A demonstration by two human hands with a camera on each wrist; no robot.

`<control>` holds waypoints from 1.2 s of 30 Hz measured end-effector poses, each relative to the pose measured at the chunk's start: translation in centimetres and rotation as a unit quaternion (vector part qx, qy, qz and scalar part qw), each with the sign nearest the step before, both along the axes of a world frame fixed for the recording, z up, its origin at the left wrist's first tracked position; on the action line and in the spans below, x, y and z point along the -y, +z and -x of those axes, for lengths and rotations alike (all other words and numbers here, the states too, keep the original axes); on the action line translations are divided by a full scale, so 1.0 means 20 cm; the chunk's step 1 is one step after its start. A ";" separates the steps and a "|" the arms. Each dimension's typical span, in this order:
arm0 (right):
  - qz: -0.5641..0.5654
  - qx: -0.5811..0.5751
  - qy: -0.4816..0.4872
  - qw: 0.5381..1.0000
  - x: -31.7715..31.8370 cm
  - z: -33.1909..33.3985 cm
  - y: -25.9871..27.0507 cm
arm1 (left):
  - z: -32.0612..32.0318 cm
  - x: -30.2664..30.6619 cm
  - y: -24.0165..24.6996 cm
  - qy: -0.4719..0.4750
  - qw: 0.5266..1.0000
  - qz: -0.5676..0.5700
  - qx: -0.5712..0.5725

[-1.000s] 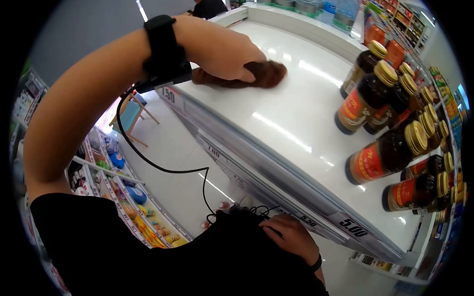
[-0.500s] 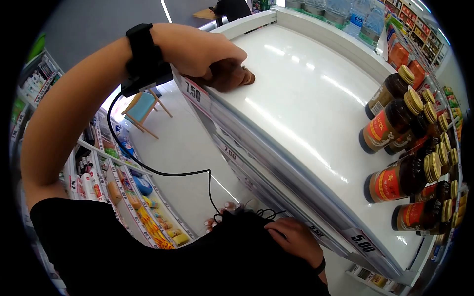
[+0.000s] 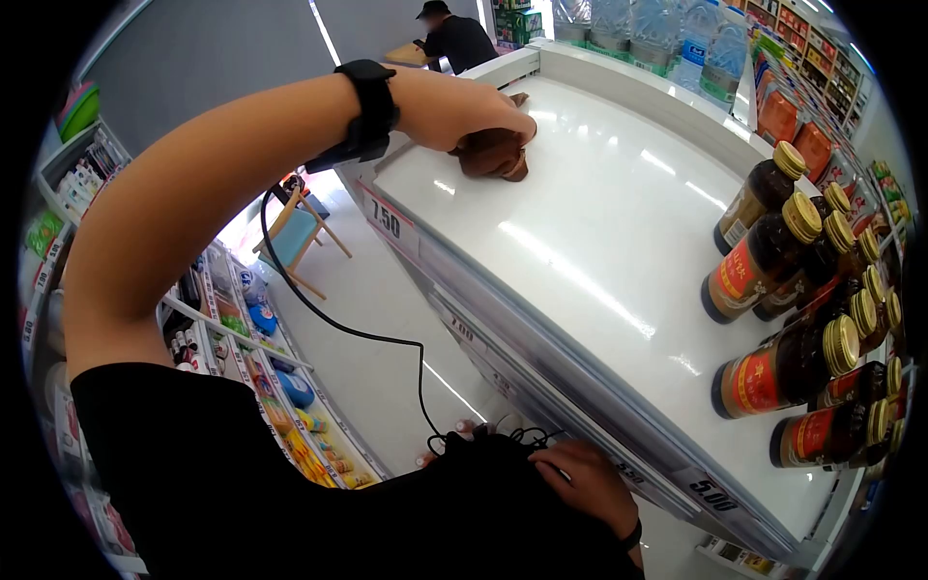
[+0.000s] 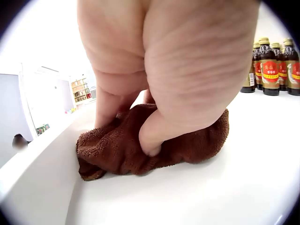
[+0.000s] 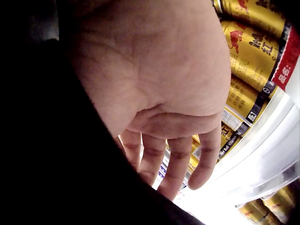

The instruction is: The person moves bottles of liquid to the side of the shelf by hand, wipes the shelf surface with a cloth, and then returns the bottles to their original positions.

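In the head view the left hand [image 3: 462, 108] grips a bunched brown cloth [image 3: 491, 155] on the white shelf top [image 3: 580, 203], near its far left corner. The left wrist view shows the thumb and fingers of that hand [image 4: 164, 70] pressed into the fuzzy cloth [image 4: 117, 147], which lies against the white surface beside the raised rim. My right hand [image 3: 592, 480] hangs by the black shirt at the shelf's front side. From the right wrist view, its fingers [image 5: 176, 161] are loosely bent and hold nothing.
Dark bottles with gold caps [image 3: 754, 271] stand in a group on the right of the shelf top. Water bottles [image 3: 657, 39] are beyond the back rim. A chair [image 3: 295, 237] stands on the floor, a seated person [image 3: 459, 41] is farther back, and yellow cans [image 5: 253, 51] sit near the right hand.
The left hand has moved with the cloth, first toward the front left edge, then back onto the shelf toward the far corner. The right hand stays low by the body.
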State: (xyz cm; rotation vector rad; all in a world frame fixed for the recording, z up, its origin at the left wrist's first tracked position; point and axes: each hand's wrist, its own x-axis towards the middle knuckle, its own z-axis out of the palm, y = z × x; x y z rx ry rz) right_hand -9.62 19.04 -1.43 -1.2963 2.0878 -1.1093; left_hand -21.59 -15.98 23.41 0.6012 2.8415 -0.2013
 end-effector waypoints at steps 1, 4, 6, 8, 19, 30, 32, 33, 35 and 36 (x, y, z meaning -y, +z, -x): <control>0.004 0.000 -0.002 1.000 0.00 0.00 -0.01 | 0.03 0.01 -0.01 -0.003 1.000 0.002 -0.002; 0.017 -0.001 0.003 1.000 -0.01 0.00 -0.03 | 0.08 0.00 -0.03 0.014 1.000 0.011 -0.024; 0.020 -0.003 0.003 1.000 0.00 -0.01 -0.03 | 0.05 -0.01 -0.04 0.026 0.999 -0.005 -0.040; 0.022 -0.006 0.006 1.000 0.02 -0.01 -0.02 | 0.00 -0.01 -0.01 0.019 1.000 -0.015 -0.016; -0.003 -0.010 0.077 0.997 0.09 0.05 0.01 | -0.30 -0.02 0.09 0.161 0.981 0.014 0.110; 0.010 0.027 0.048 0.998 0.07 0.06 -0.02 | 0.02 -0.09 0.08 0.062 0.988 0.085 0.113; 0.024 0.031 0.035 0.999 0.06 0.06 -0.03 | 0.10 -0.07 0.07 0.045 0.988 0.099 0.108; 0.034 0.037 0.022 0.998 0.06 0.06 -0.03 | 0.14 -0.07 0.07 0.042 0.988 0.103 0.107; 0.039 0.041 0.009 0.998 0.04 0.05 -0.03 | 0.21 -0.06 0.07 0.063 0.988 0.088 0.112; 0.039 0.046 -0.001 0.998 0.03 0.05 -0.03 | 0.24 -0.05 0.06 0.058 0.988 0.091 0.111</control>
